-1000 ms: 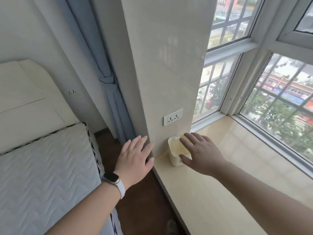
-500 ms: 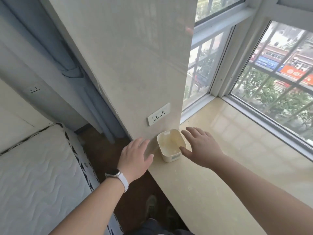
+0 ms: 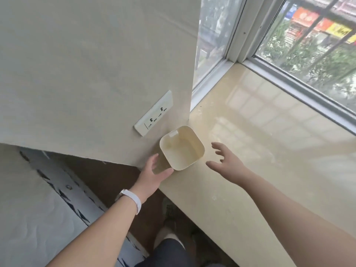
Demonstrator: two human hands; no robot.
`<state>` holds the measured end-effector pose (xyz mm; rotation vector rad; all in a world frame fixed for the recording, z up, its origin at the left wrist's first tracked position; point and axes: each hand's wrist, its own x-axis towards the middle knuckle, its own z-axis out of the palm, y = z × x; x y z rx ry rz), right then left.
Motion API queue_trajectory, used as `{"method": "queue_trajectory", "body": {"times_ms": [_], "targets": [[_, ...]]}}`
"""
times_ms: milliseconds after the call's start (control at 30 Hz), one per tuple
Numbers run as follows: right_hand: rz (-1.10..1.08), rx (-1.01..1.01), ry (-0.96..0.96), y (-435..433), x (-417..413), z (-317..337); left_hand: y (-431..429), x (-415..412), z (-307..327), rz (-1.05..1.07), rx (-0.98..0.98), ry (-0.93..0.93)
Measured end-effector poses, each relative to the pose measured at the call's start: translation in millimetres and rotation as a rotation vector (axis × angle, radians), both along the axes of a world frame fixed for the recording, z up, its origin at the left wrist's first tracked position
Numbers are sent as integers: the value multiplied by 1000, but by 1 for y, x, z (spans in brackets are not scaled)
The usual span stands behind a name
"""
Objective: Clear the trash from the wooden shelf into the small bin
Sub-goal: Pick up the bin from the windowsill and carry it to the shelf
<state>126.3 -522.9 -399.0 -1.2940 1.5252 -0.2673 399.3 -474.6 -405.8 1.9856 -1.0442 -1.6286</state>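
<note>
Since the earlier frame the left hand has been moved in against the small cream square plastic bin, at the bin's 7 o'clock; the right hand has been drawn back to its 3 o'clock, apart from it. Left fingers are spread, cupping the bin's corner; right fingers are splayed, holding nothing. The bin stands on the glossy beige stone sill, against the wall beside the white wall socket. Step judged: fetching the bin. Next, a firm grasp and lift is called for. Counted: one bin, one socket, two hands; no trash or wooden shelf is seen.
</note>
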Motion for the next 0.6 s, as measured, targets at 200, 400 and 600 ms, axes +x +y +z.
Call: {"method": "queue_trajectory", "body": {"times_ms": [200,400,600], "targets": [[-102,141,-74,-12,5,-49,-17,-2,-44,76,106,227],[-98,200,-248,-15,20,-76,-26,-8,-66,137,-5,276],[-29,169,-301,-19,30,-85,-35,1,-75,-109,-131,223]]}}
